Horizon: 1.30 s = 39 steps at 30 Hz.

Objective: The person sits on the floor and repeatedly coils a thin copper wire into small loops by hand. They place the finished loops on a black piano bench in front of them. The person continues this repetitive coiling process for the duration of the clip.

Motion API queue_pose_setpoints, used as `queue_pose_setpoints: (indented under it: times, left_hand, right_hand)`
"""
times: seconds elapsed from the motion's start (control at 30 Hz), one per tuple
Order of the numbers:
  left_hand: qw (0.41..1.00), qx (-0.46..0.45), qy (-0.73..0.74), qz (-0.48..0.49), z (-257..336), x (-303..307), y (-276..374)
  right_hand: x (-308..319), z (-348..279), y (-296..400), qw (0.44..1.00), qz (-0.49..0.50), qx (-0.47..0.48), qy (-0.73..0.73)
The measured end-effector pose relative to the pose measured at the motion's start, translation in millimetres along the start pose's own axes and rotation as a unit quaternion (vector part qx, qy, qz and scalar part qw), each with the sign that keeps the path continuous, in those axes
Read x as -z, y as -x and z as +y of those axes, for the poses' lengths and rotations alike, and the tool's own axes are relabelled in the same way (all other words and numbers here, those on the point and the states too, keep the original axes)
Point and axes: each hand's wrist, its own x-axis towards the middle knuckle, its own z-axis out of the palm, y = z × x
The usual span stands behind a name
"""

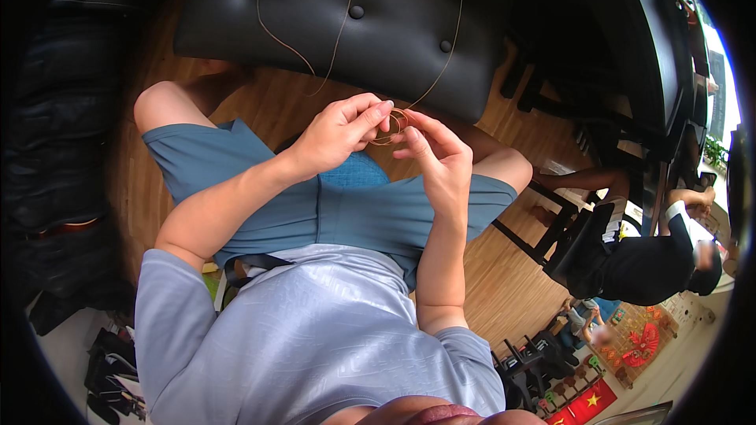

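Above my lap, my left hand (pixel 345 130) pinches a small coil of thin bronze-coloured string (pixel 399 120) between thumb and fingers. Opposite it, my right hand (pixel 438 153) has its thumb and bent fingers at the coil's right side, gripping the string there. From the coil a long strand rises over the black tufted leather bench seat (pixel 401 29) before me. More lengths of string lie across that seat, and one loop hangs past its front edge. Exactly how the turns cross between my fingertips is too fine to tell.
A blue woven seat (pixel 354 170) shows between my legs. Black leather cases or bags (pixel 65 130) line the left. At right stands a black piano-like instrument (pixel 620 41), with a person in dark clothes (pixel 632 265) seated near it. Wooden floor (pixel 514 265) lies around me.
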Motion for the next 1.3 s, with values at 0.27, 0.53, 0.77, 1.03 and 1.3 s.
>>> queue_pose_setpoints:
  times: [0.27,0.53,0.77,1.03,1.3]
  left_hand:
    - [0.987,-0.064,-0.138,0.043,-4,-2,3]
    - [0.985,-0.100,-0.133,0.033,-10,-2,1]
    - [0.991,-0.057,-0.125,0.002,-10,-1,5]
    - [0.994,-0.065,-0.089,-0.019,-12,-4,6]
    - [0.986,-0.086,-0.146,-0.009,-6,-8,9]
  right_hand:
    - [-1,-9,2,1.000,-0.011,0.022,-0.002]
    - [8,2,2,0.996,-0.075,0.052,-0.005]
    - [14,12,3,0.976,-0.055,-0.002,-0.212]
    - [14,27,5,0.970,-0.094,0.023,-0.222]
    - [4,7,5,0.996,-0.035,-0.030,-0.072]
